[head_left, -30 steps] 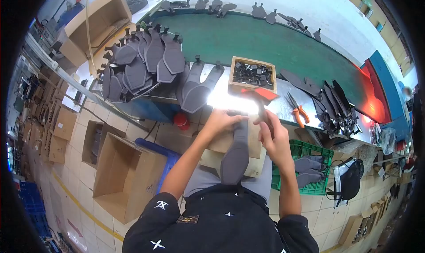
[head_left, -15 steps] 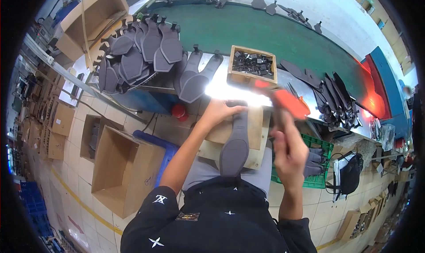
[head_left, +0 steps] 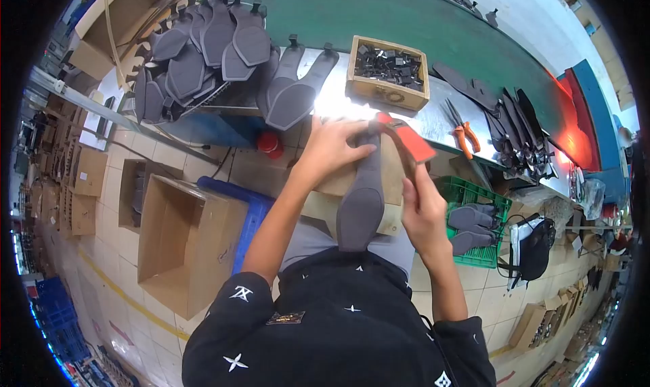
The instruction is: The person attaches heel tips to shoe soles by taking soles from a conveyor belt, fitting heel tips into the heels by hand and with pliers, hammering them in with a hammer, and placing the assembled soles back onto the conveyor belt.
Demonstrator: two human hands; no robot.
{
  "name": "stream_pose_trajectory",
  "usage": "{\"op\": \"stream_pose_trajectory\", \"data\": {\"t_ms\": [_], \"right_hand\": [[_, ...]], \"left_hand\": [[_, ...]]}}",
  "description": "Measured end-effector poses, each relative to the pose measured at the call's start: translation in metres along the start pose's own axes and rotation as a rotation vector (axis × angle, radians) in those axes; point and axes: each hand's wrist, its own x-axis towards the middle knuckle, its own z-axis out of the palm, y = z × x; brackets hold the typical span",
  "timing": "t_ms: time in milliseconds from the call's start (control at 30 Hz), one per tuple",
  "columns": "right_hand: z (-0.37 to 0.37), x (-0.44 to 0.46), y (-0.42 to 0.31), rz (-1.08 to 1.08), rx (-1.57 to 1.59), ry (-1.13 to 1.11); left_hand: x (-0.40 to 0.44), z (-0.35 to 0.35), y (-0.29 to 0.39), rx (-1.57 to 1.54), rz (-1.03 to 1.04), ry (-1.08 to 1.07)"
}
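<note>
A dark grey shoe sole (head_left: 361, 214) lies lengthwise before me, its wide toe part close to my lap and its narrow end on a wooden block (head_left: 399, 177). My left hand (head_left: 335, 147) grips that narrow end, thumb along the top; the fingertips are partly lost in glare. In my right hand (head_left: 426, 214) is a hammer (head_left: 412, 142) with a red-orange head, held by its handle. The hammer's head is over the sole's heel end, close to my left fingers; whether it touches the sole I cannot tell.
A wooden box (head_left: 389, 93) of small black heel pieces stands on the bench behind the block. Pliers (head_left: 464, 130) with orange handles lie right of it. Grey soles (head_left: 217, 42) are heaped at left. A green crate (head_left: 474, 252) and a cardboard box (head_left: 179, 245) flank me.
The hammer has swung down and left toward the sole's heel end, and my right hand has moved slightly left. My left hand still grips the sole. The view has tilted downward.
</note>
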Motion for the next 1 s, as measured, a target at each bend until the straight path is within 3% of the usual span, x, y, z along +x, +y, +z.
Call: {"op": "stream_pose_trajectory", "data": {"t_ms": [33,133,167,233,300,433,467,567,600,700,733,867,1000], "right_hand": [[-0.005,0.002,0.001,-0.077,0.005,0.083],[-0.027,-0.001,-0.005,0.199,0.223,0.139],[-0.033,0.002,-0.006,0.206,0.28,0.161],[-0.029,0.006,0.0,0.16,0.266,0.188],[-0.016,0.01,0.016,-0.069,0.013,0.134],[0.016,0.002,0.032,-0.049,-0.155,-0.273],[0.017,0.004,0.035,-0.194,-0.233,-0.304],[-0.015,0.016,0.001,-0.226,0.062,-0.285],[-0.024,0.013,-0.004,-0.122,0.435,-0.341],[-0.037,0.015,-0.021,-0.257,0.779,-0.507],[-0.033,0.011,-0.027,-0.258,0.817,-0.453],[-0.04,0.017,-0.021,-0.494,0.929,-0.63],[-0.046,0.02,-0.023,-0.525,0.98,-0.825]], "left_hand": [[0.01,-0.001,-0.001,0.018,0.041,0.018],[-0.004,-0.015,0.01,-0.14,0.026,-0.091],[-0.011,-0.021,0.009,-0.155,0.165,-0.013],[-0.037,-0.036,0.028,-0.395,0.084,-0.156],[-0.063,-0.059,0.057,-0.555,0.086,-0.227],[-0.1,-0.083,0.109,-0.931,-0.003,-0.22],[-0.104,-0.086,0.112,-0.955,-0.03,-0.256],[-0.114,-0.087,0.122,-1.054,-0.083,-0.339],[-0.116,-0.085,0.123,-1.083,-0.083,-0.37],[-0.118,-0.081,0.127,-1.169,-0.06,-0.499],[-0.118,-0.082,0.13,-1.195,-0.049,-0.551],[-0.112,-0.085,0.135,-1.254,0.035,-0.825],[-0.116,-0.086,0.139,-1.29,0.078,-0.856]]}}
